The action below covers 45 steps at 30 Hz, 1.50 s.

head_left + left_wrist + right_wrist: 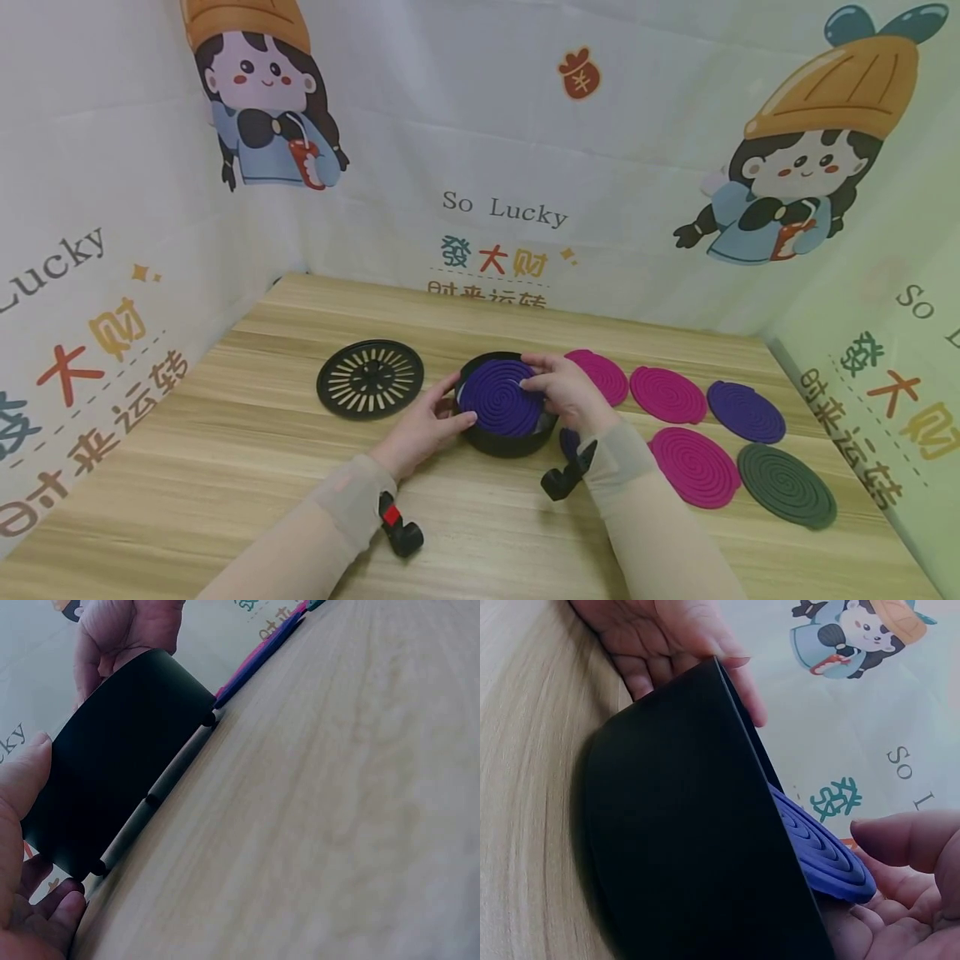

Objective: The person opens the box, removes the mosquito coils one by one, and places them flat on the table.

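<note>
A purple-blue mosquito coil (pixel 501 398) slants in the mouth of a round black mosquito coil holder (pixel 504 445). My left hand (pixel 420 429) grips the holder at its left side; in the left wrist view the thumb lies on the wall (pixel 120 757) and fingers curl near its base. At the right, my right hand (pixel 566 387) pinches the coil's edge. The right wrist view has the thumb above the raised edge of the coil (pixel 829 859) and fingers beneath it. The coil's lower part is hidden by the holder's wall.
A slotted black lid (pixel 371 379) lies left of the holder. To the right are several flat coils: pink ones (pixel 667 394), a purple one (pixel 746 411) and a dark green one (pixel 786 485). Another purple coil (pixel 570 443) is partly hidden by the right wrist. Printed cloth walls (pixel 637 167) border the table.
</note>
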Each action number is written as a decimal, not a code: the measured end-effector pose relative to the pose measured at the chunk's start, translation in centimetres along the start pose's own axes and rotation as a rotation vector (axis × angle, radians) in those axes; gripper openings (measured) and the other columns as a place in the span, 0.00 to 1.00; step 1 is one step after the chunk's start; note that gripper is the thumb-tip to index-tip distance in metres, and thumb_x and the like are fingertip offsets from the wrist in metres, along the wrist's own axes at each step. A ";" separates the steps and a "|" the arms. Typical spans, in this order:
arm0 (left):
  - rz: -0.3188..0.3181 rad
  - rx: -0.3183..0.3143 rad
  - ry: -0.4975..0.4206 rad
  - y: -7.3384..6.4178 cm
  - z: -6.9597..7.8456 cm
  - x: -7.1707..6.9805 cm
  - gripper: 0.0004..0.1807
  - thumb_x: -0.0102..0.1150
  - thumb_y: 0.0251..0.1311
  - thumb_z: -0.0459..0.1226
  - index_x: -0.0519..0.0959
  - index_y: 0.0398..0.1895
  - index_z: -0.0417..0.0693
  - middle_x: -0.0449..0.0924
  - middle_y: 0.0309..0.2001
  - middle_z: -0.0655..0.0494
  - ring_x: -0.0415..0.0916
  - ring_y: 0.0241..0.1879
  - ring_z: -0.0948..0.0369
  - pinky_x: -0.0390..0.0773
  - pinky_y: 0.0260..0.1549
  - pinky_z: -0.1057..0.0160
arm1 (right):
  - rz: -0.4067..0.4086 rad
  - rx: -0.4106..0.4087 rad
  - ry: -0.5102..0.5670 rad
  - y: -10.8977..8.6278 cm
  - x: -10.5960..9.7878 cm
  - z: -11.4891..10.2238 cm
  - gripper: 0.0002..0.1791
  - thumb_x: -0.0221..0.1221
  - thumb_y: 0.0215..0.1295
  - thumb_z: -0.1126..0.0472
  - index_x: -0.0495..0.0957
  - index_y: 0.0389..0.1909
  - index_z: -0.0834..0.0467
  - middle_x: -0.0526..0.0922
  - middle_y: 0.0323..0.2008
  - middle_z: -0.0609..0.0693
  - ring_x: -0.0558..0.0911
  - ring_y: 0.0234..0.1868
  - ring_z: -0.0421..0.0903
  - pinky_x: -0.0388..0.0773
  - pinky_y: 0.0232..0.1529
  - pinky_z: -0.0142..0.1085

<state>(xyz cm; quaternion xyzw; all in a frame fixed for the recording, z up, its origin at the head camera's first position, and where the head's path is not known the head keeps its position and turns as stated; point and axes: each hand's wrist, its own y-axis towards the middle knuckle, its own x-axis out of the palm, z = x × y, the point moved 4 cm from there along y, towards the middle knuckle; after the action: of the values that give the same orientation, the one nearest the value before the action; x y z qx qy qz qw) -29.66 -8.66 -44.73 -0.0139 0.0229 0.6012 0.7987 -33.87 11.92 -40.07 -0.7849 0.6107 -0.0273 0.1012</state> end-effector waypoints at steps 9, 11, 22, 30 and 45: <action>0.029 0.011 0.012 1.0 -1.7 -0.3 0.43 0.66 0.59 0.38 0.54 0.75 0.52 0.68 0.63 0.40 0.69 0.60 0.50 0.74 0.46 0.63 | -0.004 -0.006 -0.053 -0.1 0.0 0.0 0.29 0.54 0.65 0.72 0.64 0.67 0.65 0.70 0.61 0.61 0.76 0.37 0.40 0.75 0.33 0.30; 0.029 0.013 0.012 1.0 -1.7 -0.3 0.43 0.66 0.59 0.38 0.54 0.75 0.52 0.69 0.63 0.41 0.69 0.60 0.51 0.74 0.46 0.63 | -0.005 -0.007 -0.049 -0.1 0.0 -0.1 0.29 0.53 0.64 0.72 0.64 0.68 0.65 0.71 0.59 0.61 0.77 0.37 0.40 0.76 0.33 0.30; 0.032 0.017 0.008 1.0 -1.6 -0.2 0.43 0.66 0.59 0.38 0.55 0.75 0.52 0.68 0.63 0.40 0.69 0.61 0.50 0.74 0.48 0.61 | -0.012 -0.008 -0.050 -0.2 0.0 0.0 0.29 0.54 0.64 0.71 0.64 0.68 0.65 0.72 0.59 0.61 0.78 0.35 0.40 0.76 0.32 0.30; 0.029 0.019 0.002 0.9 -1.5 -0.2 0.43 0.66 0.59 0.38 0.54 0.75 0.52 0.68 0.63 0.39 0.69 0.60 0.51 0.74 0.44 0.64 | -0.015 -0.001 -0.034 -0.2 0.2 0.0 0.31 0.54 0.62 0.76 0.63 0.68 0.65 0.76 0.51 0.60 0.81 0.34 0.40 0.79 0.33 0.33; -0.010 -0.014 -0.009 -0.1 0.3 0.0 0.44 0.63 0.61 0.33 0.50 0.76 0.46 0.66 0.64 0.36 0.69 0.57 0.51 0.72 0.38 0.64 | -0.009 0.003 -0.037 0.0 0.3 0.0 0.31 0.53 0.61 0.77 0.62 0.68 0.66 0.76 0.52 0.62 0.80 0.32 0.40 0.79 0.31 0.32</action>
<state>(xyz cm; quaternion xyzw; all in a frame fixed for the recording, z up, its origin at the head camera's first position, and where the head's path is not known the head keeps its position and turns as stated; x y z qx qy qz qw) -29.56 -8.63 -44.45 -0.0170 0.0150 0.5975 0.8016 -33.85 11.66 -40.13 -0.7877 0.6053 -0.0139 0.1136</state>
